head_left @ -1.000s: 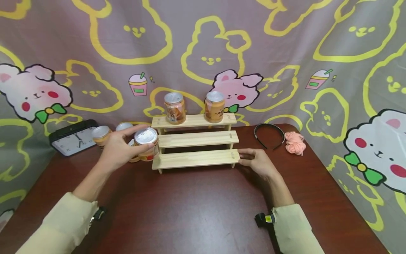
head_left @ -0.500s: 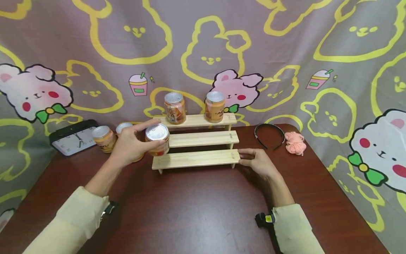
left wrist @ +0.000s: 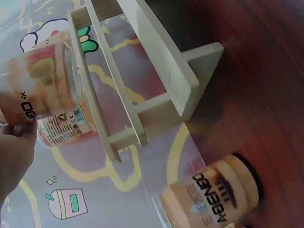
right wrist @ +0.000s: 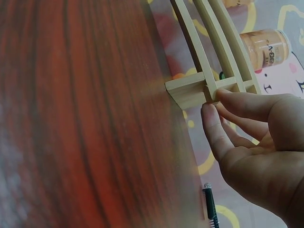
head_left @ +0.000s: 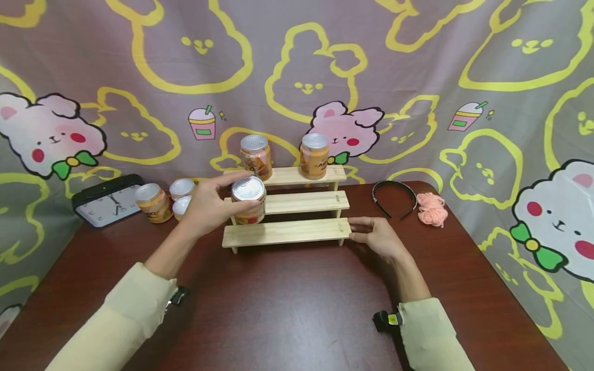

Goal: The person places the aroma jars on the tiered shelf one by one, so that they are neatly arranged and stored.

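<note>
My left hand (head_left: 210, 207) grips an upright can (head_left: 249, 206) with a silver lid and orange label, thumb in front and fingers behind. In the head view this can overlaps the left end of the middle tier of a three-tier wooden shelf rack (head_left: 287, 233). The left wrist view shows the held can (left wrist: 42, 90) before another on the top tier. My right hand (head_left: 381, 239) pinches the right end of the lowest board; the right wrist view shows thumb and fingertips (right wrist: 209, 111) at that corner. Two similar cans, left (head_left: 257, 159) and right (head_left: 314, 159), stand on the top tier.
Left of the rack stand three more cans, the nearest-left one (head_left: 154, 204) beside a black-framed clock (head_left: 109, 203). A black headband (head_left: 394, 182) and a pink yarn bundle (head_left: 431, 210) lie at the back right. A patterned curtain (head_left: 297, 62) hangs behind the table.
My left hand has carried the can rightward and slightly up, from beside the rack to over its left end, revealing the cans behind. My right hand has stayed at the lowest board.
</note>
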A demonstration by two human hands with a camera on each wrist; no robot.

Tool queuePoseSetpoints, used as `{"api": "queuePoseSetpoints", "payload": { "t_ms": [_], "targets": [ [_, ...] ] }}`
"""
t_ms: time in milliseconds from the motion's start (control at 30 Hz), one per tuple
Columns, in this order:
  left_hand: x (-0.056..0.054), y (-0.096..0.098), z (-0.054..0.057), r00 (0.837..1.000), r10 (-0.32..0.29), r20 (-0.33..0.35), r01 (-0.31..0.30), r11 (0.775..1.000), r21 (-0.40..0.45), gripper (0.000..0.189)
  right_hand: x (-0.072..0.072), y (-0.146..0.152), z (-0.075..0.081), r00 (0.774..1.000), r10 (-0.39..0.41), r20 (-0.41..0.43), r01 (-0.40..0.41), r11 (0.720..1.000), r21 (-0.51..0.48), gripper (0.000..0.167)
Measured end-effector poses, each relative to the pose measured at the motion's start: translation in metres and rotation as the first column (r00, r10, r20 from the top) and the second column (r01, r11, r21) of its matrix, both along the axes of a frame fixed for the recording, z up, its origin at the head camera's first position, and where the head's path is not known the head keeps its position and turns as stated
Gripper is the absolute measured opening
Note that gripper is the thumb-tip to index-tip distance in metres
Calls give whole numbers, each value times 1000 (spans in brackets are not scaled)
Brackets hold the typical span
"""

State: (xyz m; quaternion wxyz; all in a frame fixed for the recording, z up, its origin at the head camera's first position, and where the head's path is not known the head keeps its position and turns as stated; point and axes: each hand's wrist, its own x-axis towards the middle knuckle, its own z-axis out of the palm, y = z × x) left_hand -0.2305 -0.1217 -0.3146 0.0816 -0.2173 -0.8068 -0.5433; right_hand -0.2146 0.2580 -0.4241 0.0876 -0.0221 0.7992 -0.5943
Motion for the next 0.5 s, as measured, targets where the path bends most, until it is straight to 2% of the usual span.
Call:
{"api": "queuePoseSetpoints", "payload": {
  "t_ms": [500],
  "targets": [
    [-12, 28, 4, 997, -48, 61, 46, 999, 24, 57, 1, 0, 0, 1000, -4, 1, 4, 1000, 4, 47]
  ]
}}
